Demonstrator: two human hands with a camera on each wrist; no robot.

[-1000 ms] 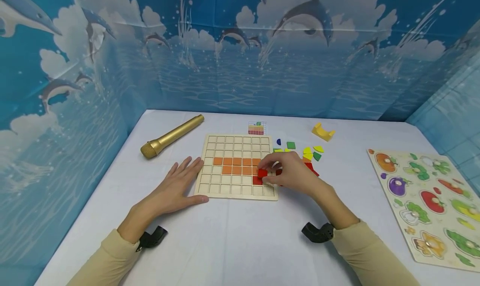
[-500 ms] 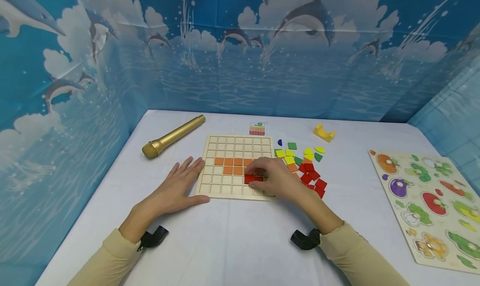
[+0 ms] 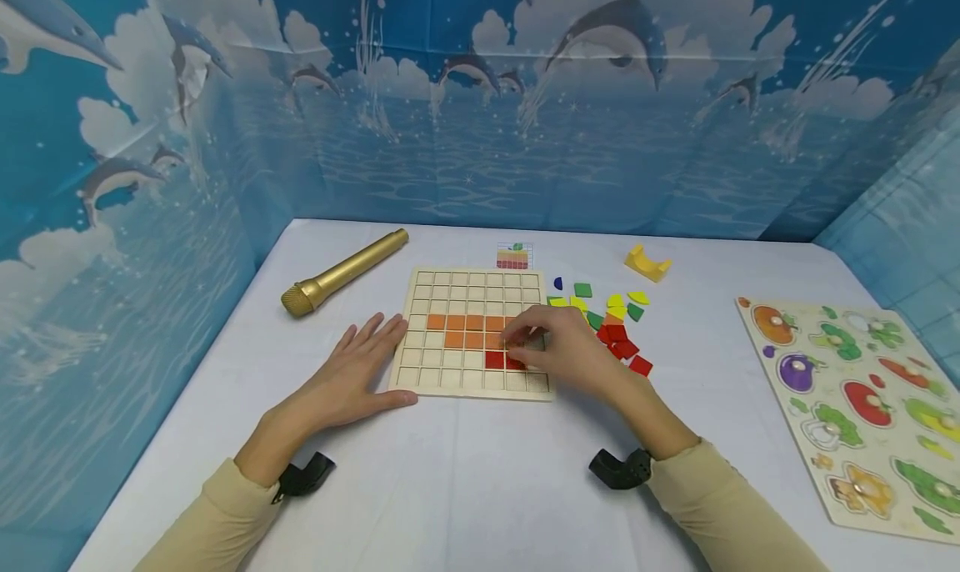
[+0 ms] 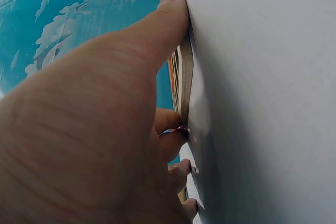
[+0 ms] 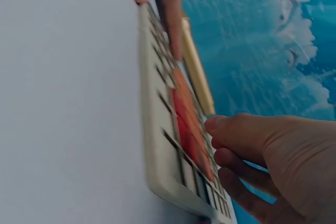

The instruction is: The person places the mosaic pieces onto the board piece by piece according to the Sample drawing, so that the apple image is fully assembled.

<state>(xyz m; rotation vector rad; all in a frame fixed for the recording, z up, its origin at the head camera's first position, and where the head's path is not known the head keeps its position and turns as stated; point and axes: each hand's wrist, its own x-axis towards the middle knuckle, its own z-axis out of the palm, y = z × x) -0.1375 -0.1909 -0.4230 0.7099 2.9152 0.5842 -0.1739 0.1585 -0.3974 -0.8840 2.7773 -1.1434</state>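
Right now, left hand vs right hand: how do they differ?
The left hand lies flat with fingers spread, on the table against the left edge of the grid board; the right hand is curled, fingertips down on the board. The left hand touches no tile; the right hand is at the red tiles. Both touch the board and wear tan sleeves.

Grid board (image 3: 471, 284): pale natural wood, square cells; orange tiles (image 3: 465, 331) in two rows, two red tiles (image 3: 501, 360) below. Loose pieces (image 3: 611, 322) right of board: red squares, yellow, green, one dark blue. Small card (image 3: 513, 257): white grid, red, orange, yellow bands, green on top. Microphone (image 3: 342, 273): gold. Arch block (image 3: 647, 263): yellow. Fruit puzzle (image 3: 862, 405): cream board; orange, purple, red, green, yellow shapes. Surface (image 3: 480, 472): white. Backdrop (image 3: 480, 97): blue sea, white clouds, grey dolphins. Sleeves (image 3: 720, 505): beige. Wrist straps (image 3: 621, 467): black.
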